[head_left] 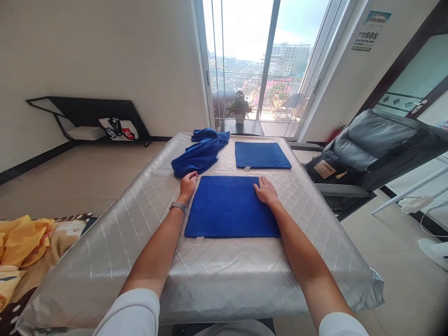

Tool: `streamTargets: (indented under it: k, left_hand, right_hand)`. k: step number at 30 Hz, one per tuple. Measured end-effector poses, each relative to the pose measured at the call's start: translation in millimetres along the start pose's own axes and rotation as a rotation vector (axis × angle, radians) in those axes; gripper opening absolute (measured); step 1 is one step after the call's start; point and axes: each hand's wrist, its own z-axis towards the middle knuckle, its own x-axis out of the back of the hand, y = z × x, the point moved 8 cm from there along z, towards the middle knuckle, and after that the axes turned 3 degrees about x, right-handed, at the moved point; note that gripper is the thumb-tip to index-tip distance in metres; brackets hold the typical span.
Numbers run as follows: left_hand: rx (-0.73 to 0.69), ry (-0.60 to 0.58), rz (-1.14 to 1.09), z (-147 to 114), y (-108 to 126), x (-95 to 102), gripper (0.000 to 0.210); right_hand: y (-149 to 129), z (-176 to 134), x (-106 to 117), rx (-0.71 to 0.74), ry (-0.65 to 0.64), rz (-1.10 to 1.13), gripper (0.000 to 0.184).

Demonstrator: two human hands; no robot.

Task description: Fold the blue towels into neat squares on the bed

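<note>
A folded blue towel (227, 210) lies flat on the table in front of me, a white tag sticking out at its near left edge. My right hand (266, 190) rests on its far right corner, fingers stretched out and flat. By the far left corner is my left hand (189, 184), its fingers curled in at the towel's edge; nothing shows inside them. A crumpled blue cloth (201, 154) lies beyond my left hand. Past the right hand, a second folded blue towel (262, 155) lies flat, also with a white tag.
A silvery quilted cover (140, 233) drapes the table. On the right stands a grey reclining chair (371, 140) with a black bag on it. Yellow fabric (26, 240) lies at the left. A potted plant (240, 107) sits on a chair beyond the table, before a glass door.
</note>
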Motion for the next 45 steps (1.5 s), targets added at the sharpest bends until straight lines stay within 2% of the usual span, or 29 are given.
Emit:
streamTargets:
  k: [9,11,16,20,27,31,34,36,38,42,45]
  left_hand:
    - [-0.144,-0.128,0.188,-21,27,-16.7,0.039]
    - [-0.174,-0.158,0.250,-23,29,-19.9,0.041]
    - [-0.256,-0.245,0.569,-28,28,-23.8,0.049]
    - [-0.246,-0.278,0.620,-28,25,-23.9,0.051]
    - [-0.208,-0.178,0.395,-21,24,-16.4,0.045]
    - [-0.161,-0.034,0.194,-16,24,4.4,0.048]
    - [-0.150,0.049,0.161,-18,31,14.0,0.049]
    - [-0.217,-0.023,0.201,-25,47,0.5,0.049]
    - [-0.322,-0.179,0.255,-40,70,-31.0,0.048]
    - [-0.579,-0.481,0.396,-93,128,-121.3,0.046]
    - [-0.732,-0.556,0.467,-130,167,-182.1,0.050]
  right_hand:
    - [0,0,-2,0.006,-0.003,-0.009,0.071]
    - [-1,0,-1,0.009,-0.006,-0.006,0.071]
    - [-1,-1,-1,0.010,-0.008,-0.004,0.071]
    - [-1,-1,-1,0.008,-0.006,0.004,0.071]
    - [-2,-2,0,0.000,0.025,0.013,0.071]
    - [-2,-2,0,0.003,0.027,0.021,0.072]
    - [-2,-2,0,-0.001,0.021,0.024,0.072]
    - [-2,-3,1,-0.005,0.022,0.028,0.072]
    - [-2,-3,1,-0.004,0.027,0.035,0.072]
    - [-2,-3,1,0.005,0.047,0.033,0.073]
    - [-1,-4,0,0.023,0.054,-0.002,0.067]
